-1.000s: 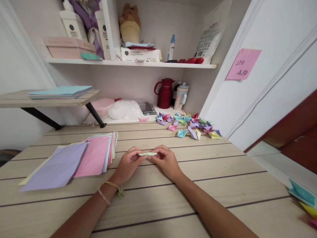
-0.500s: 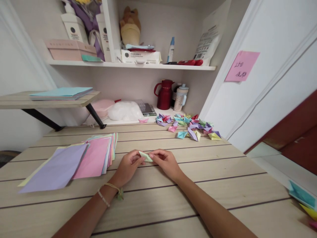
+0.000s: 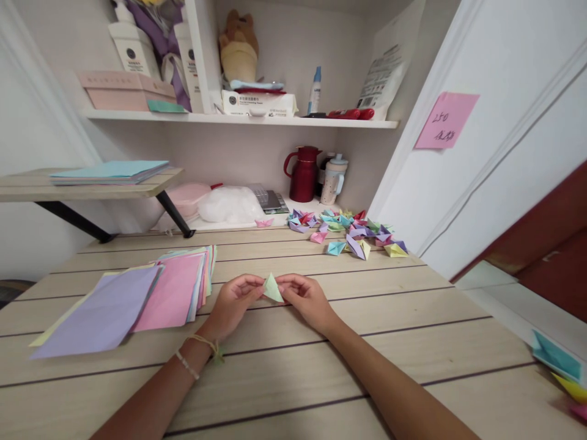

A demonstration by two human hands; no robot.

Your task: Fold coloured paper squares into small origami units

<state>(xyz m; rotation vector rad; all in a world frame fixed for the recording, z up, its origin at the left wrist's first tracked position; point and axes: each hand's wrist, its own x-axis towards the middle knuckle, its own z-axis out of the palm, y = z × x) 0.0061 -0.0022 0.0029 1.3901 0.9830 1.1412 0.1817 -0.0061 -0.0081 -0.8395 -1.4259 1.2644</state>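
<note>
Between my two hands is a small piece of folded pale green paper (image 3: 273, 289), a pointed triangle in outline. My left hand (image 3: 236, 304) pinches its left side between thumb and fingers. On the other side, the thumb and fingers of my right hand (image 3: 307, 299) close on its right edge. Both hands are just above the wooden tabletop (image 3: 284, 373). Left of my left hand lie loose sheets of coloured paper, with a purple sheet (image 3: 103, 311) and a pink sheet (image 3: 172, 290) on top. Folded paper boats (image 3: 358, 235) in several colours are heaped beyond my right hand.
A small raised shelf (image 3: 156, 183) at the left carries a stack of blue paper (image 3: 110, 171). At the back stand a red jug (image 3: 304, 175), a pale cup (image 3: 334, 181) and a white plastic bag (image 3: 236, 205). More folded paper (image 3: 557, 356) sits at the right edge.
The green paper has gone from a narrow, flat-lying sliver to a taller triangle with its tip up. Both hands keep their pinch and have barely moved. The view has shifted slightly.
</note>
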